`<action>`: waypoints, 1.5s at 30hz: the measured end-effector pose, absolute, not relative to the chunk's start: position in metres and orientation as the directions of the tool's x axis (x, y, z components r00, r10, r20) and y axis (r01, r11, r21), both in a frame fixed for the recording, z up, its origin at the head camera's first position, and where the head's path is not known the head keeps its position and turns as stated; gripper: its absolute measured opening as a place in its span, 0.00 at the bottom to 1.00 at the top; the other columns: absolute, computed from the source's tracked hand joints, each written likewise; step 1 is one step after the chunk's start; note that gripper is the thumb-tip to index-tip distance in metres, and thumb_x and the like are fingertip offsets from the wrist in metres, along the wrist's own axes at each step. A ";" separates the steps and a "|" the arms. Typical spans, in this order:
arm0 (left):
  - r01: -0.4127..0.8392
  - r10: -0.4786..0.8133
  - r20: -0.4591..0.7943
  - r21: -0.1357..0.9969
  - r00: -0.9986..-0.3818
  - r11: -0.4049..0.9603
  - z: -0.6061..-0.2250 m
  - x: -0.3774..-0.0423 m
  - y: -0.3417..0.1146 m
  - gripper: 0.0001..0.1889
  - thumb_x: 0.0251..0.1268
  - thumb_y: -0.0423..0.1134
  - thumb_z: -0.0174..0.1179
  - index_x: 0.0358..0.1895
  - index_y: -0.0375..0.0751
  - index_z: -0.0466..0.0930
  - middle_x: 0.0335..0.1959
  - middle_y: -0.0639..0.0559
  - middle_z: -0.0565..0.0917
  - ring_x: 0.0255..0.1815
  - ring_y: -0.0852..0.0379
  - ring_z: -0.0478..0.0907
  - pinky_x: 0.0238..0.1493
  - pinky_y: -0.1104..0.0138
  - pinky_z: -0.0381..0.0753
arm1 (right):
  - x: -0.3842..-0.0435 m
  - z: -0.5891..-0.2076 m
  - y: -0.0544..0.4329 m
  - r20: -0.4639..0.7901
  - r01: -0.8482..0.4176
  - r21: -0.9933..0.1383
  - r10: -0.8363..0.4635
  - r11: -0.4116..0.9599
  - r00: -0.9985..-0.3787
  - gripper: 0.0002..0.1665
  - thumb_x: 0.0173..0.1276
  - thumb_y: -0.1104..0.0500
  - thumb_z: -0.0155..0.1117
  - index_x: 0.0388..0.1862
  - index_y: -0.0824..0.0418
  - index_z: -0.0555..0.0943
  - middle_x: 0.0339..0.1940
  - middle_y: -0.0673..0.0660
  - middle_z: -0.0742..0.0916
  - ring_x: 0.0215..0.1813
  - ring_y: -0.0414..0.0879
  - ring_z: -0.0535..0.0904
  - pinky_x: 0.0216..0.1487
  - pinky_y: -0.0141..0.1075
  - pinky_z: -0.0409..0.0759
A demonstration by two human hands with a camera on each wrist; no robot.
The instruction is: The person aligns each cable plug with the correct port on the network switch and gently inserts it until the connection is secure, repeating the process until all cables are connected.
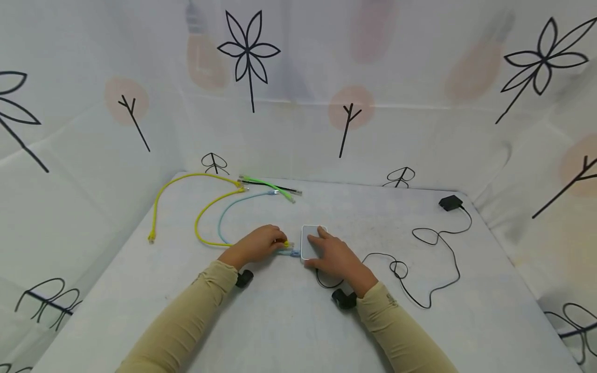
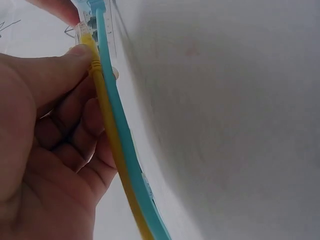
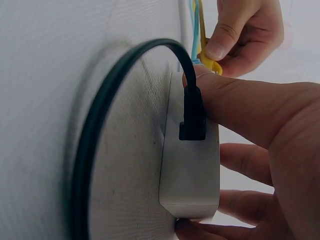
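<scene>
On our table [image 1: 280, 321], the box [image 1: 310, 250] looks light and skiddy, so bracing its edges makes sense; our right hand [image 1: 338, 256] is splayed across it, holding on. Left of it, the yellow cable [image 1: 196, 223] is probably bendy, so we'd grab near the end, where our left hand [image 1: 260, 243] pinches the stiffer, likely fragile plug [image 2: 83, 27].

Yellow cable [image 2: 117, 150], white box [image 3: 190, 170]

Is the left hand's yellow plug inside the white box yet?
No, the head view shows the left hand pinching the yellow plug outside the white box.
</scene>
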State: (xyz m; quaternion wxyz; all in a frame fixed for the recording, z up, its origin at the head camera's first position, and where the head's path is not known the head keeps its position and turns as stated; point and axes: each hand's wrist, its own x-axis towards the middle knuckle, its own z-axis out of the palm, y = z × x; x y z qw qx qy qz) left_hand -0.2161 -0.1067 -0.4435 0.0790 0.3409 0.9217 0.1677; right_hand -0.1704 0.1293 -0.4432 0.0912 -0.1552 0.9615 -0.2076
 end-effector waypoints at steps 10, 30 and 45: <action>0.629 0.678 -0.044 0.336 -0.733 0.702 -0.447 -0.218 -0.098 0.10 0.71 0.36 0.56 0.48 0.41 0.84 0.44 0.51 0.83 0.47 0.55 0.79 0.55 0.61 0.77 | -0.171 -0.444 0.129 -0.112 -0.262 -0.434 -0.340 0.862 -0.934 0.44 0.60 0.39 0.69 0.73 0.51 0.67 0.78 0.62 0.60 0.73 0.64 0.64 0.66 0.54 0.71; 0.642 0.691 -0.068 0.314 -0.719 0.699 -0.446 -0.219 -0.087 0.10 0.71 0.36 0.55 0.48 0.42 0.84 0.44 0.53 0.83 0.47 0.57 0.79 0.55 0.62 0.78 | -0.172 -0.445 0.129 -0.098 -0.272 -0.431 -0.344 0.860 -0.934 0.44 0.59 0.40 0.70 0.72 0.52 0.68 0.77 0.64 0.61 0.72 0.65 0.65 0.65 0.54 0.72; 0.662 0.699 -0.064 0.269 -0.712 0.700 -0.445 -0.219 -0.085 0.09 0.71 0.36 0.55 0.47 0.43 0.84 0.41 0.54 0.83 0.43 0.59 0.78 0.52 0.63 0.78 | -0.172 -0.443 0.129 -0.105 -0.267 -0.431 -0.341 0.862 -0.934 0.44 0.60 0.40 0.69 0.73 0.51 0.68 0.78 0.63 0.60 0.72 0.65 0.65 0.65 0.53 0.72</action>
